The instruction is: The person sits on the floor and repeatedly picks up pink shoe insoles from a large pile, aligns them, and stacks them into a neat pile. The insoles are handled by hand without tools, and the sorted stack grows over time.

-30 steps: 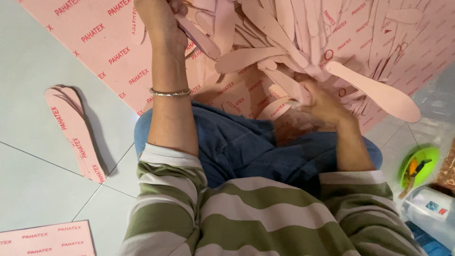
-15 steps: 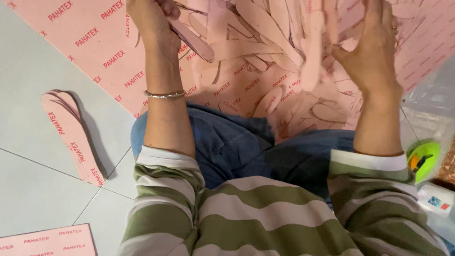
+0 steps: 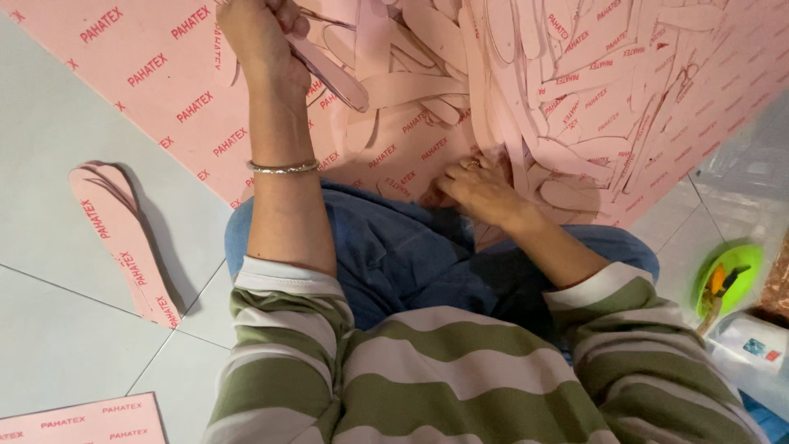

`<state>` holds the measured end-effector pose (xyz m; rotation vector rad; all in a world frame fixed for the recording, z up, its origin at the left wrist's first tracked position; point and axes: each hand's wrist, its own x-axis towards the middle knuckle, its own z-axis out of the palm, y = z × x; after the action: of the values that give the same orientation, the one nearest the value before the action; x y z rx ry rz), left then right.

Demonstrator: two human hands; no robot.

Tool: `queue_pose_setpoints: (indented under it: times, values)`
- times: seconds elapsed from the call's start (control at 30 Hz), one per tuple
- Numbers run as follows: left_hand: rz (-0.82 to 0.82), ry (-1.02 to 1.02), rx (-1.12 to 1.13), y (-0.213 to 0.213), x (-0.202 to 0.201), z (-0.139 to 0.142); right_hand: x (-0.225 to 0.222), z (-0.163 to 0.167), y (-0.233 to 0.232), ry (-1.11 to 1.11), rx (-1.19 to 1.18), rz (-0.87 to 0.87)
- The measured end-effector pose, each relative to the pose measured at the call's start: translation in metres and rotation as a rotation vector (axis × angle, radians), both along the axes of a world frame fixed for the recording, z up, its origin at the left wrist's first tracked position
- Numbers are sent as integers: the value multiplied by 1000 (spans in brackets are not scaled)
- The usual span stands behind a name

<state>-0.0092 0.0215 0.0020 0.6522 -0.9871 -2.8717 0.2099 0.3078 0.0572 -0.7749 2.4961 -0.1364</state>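
Now, head view, looking down over my lap. My left hand (image 3: 259,37) is raised at the top of the frame, grip clamped on a pink insole-shaped cutout (image 3: 329,70) that sticks out to the right of the fist and hangs just above the pink printed sheet (image 3: 148,90) spread on the floor. A thin metal bangle (image 3: 283,168) sits on that wrist.

Change since half a second ago: my right hand (image 3: 477,189) was up high over the pile with fingers spread; it has dropped to the near edge of the pile of pink cutouts (image 3: 559,90), just above my blue-trousered knee (image 3: 411,255). Fingers are curled down into the strips, touching them; whether the grip has closed on a piece I cannot tell, the fingertips are buried. My reading: the right hand is picking through the loose pieces while the left keeps one already sorted out.

Around: a small stack of finished insoles (image 3: 123,238) lies apart on the floor tiles (image 3: 66,329) to my left. Far right, a green dish (image 3: 727,279) holding a small cutter, beside a clear plastic box (image 3: 752,349).
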Motion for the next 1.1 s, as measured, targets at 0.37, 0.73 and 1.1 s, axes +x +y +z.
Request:
queue_pose_setpoints:
  times: [0.37, 0.73, 1.1]
  values:
    - [-3, 18, -17, 0, 2, 3, -17, 32, 11, -536, 162, -154]
    - [-32, 52, -42, 1, 4, 4, -46, 100, 44, -516, 295, -540]
    - [-39, -9, 15, -2, -3, -7, -41, 85, 166, 41, 4, -698]
